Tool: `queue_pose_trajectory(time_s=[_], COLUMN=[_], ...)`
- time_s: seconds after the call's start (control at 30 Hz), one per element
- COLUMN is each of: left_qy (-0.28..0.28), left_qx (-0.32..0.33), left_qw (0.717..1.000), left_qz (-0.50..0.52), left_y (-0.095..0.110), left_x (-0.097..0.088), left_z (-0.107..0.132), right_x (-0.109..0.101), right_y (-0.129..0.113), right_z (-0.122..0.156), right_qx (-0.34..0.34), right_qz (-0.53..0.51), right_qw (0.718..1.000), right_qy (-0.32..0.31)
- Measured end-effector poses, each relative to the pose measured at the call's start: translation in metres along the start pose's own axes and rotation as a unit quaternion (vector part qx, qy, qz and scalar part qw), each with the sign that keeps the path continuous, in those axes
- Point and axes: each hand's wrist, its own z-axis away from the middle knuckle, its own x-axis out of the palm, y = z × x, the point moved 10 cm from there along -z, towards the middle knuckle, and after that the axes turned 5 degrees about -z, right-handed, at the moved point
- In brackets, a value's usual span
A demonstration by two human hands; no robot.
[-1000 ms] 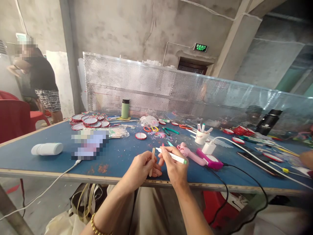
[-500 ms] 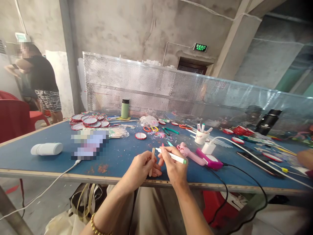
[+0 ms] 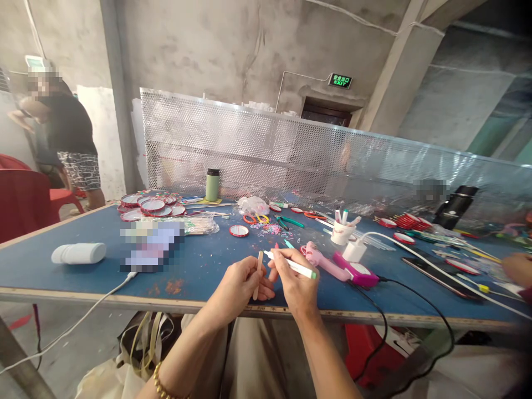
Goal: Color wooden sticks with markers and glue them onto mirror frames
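Note:
Over the table's front edge, my left hand [image 3: 238, 282] pinches a flat wooden craft stick [image 3: 258, 274], held nearly upright. My right hand [image 3: 298, 285] grips a white marker pen [image 3: 295, 266] with a green end, like a pencil. Its tip points left, close to the top of the stick; whether they touch I cannot tell. Just beyond my hands lie a red pen tip [image 3: 276, 245] and a teal pen [image 3: 289, 244]. To the right of my right hand rests a pink glue gun [image 3: 326, 263].
A paper cup of markers [image 3: 343, 231], a magenta power strip [image 3: 361, 274] and a dark phone [image 3: 440, 279] stand to the right. Pliers [image 3: 291, 223], round red-rimmed lids [image 3: 153, 205] and a white bottle [image 3: 78, 253] lie about. A co-worker's hand [image 3: 517, 269] shows at far right.
My hands, the stick and the marker stay almost still. The co-worker's hand at the right edge has shifted slightly left.

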Motion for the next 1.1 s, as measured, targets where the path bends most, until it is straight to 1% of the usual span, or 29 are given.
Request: queue_pose_trajectory(time_s=[0.17,0.33,0.57,0.77,0.97,1.1], left_qy=[-0.001,-0.002,0.003,0.002,0.001,0.0], left_qx=[-0.002,-0.001,0.003,0.006,0.008,0.006], left_qw=[1.0,1.0,1.0,1.0,1.0,1.0], left_qz=[-0.001,0.001,-0.003,-0.004,-0.005,-0.001], left_y=[-0.0003,-0.0022,0.0,-0.0003,0.0021,0.0013], left_x=[0.0005,0.0008,0.0002,0.0002,0.0006,0.0008], left_z=[0.0002,-0.0009,-0.0005,-0.0011,-0.0006,-0.0004], right_x=[0.0015,0.0,0.0021,0.0005,0.0032,0.0019], right_y=[-0.0015,-0.001,0.0015,0.0011,0.0004,-0.001], right_z=[-0.0003,0.0005,0.0012,0.0003,0.0006,-0.0001], right_qx=[-0.003,-0.003,-0.002,0.001,-0.001,-0.003], right_qz=[0.007,0.009,0.011,0.015,0.011,0.007], right_qw=[1.0,1.0,1.0,1.0,1.0,1.0], right_qy=[-0.007,0.0,-0.013,-0.005,-0.018,-0.009])
